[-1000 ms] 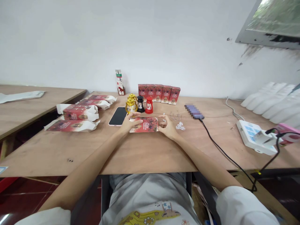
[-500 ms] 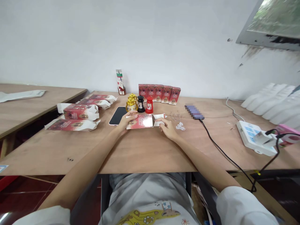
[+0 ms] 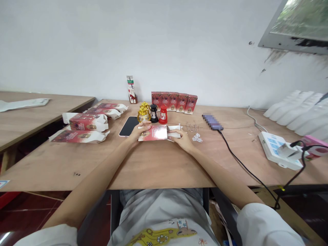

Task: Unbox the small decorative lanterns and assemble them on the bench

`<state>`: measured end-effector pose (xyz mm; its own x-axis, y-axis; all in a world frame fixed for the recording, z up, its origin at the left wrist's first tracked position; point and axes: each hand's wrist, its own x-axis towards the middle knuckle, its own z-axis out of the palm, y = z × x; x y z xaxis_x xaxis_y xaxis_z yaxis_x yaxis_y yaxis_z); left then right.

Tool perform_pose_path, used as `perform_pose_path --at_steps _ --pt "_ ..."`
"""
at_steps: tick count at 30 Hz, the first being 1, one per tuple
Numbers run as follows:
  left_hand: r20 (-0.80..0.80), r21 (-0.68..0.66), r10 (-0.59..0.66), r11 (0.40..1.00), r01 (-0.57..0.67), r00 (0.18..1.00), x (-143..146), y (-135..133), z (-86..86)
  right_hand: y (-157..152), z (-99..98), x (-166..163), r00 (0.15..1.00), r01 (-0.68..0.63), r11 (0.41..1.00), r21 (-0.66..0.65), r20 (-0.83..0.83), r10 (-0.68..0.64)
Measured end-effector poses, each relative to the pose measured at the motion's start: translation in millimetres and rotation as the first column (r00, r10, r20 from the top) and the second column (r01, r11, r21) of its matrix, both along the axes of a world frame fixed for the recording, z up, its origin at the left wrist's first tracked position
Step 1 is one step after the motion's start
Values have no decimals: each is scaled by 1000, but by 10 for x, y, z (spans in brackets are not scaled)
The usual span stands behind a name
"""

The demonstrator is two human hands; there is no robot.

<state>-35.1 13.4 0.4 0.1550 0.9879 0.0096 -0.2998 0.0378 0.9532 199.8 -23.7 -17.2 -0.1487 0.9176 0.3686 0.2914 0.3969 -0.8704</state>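
A red printed cardboard box (image 3: 156,132) lies on its side in front of me, white flaps out at its right end. My left hand (image 3: 138,132) grips its left end, thumb on top. My right hand (image 3: 183,138) is closed at the right end, its fingers on the white flaps and reaching to the opening; the fingertips are partly hidden. Just behind the box stand small lanterns: gold ones (image 3: 144,114), a black one (image 3: 153,114) and a red one (image 3: 163,115).
Several red boxes (image 3: 173,101) stand upright by the wall. More boxes with open flaps (image 3: 79,136) lie at left. A phone (image 3: 128,126) is by my left hand. Wire pieces (image 3: 192,127) and white tags (image 3: 197,137) lie right. A cabled phone (image 3: 212,122) and power strip (image 3: 279,150) are farther right.
My right hand's fingers have moved left and spread across the flaps, up to the box's opening. The box and my left hand have barely moved.
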Motion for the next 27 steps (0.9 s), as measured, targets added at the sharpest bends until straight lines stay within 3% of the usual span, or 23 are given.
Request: perform_pose_path --at_steps 10,27 --pt "-98 72 -20 997 27 995 10 1 -11 50 -106 -1 1000 14 991 133 -3 -14" --pt "-163 111 -13 993 32 987 31 -26 9 69 -143 -1 999 42 996 83 8 -43"
